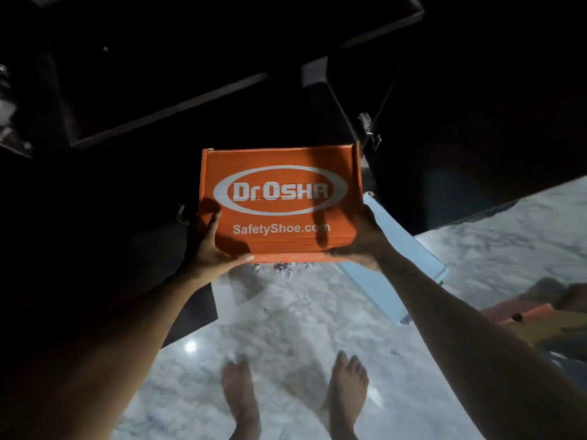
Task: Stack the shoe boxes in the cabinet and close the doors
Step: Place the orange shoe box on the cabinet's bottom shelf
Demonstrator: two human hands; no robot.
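Fingers [209, 222] of the left hand [211, 246] wrap the near left corner of an orange shoe box [281, 201], thumb along its lower edge. Right hand [362, 246] cups the near right corner from below and the side; its fingers mostly hidden under the box, but clearly bearing it. Both hands gripping, box held level between them in the air, lid on, white logo facing up.

Position: box held out in front of the body, above a pale marble floor [286, 328], at the mouth of a dark cabinet [158, 100]. Far edge of the box reaches toward the dark opening; cannot tell whether it has crossed the front edge yet. Not resting on any shelf.

Cabinet: interior almost black. Shelf edges show faintly; a door [476, 138] stands open on the right, metal hinge [368, 128] visible on it. Cannot tell if any boxes are already inside, too dark.

Other: a light blue box [397, 265] lies on the floor just under and right of the orange one, probably waiting its turn. Bare feet [295, 395] below. Blurred orange and yellow things [540, 315] at far right, unidentifiable.

Progress, judged: early to middle. This box is in transit, not placed. Left to do: set it in, stack the blue one, shut the doors.
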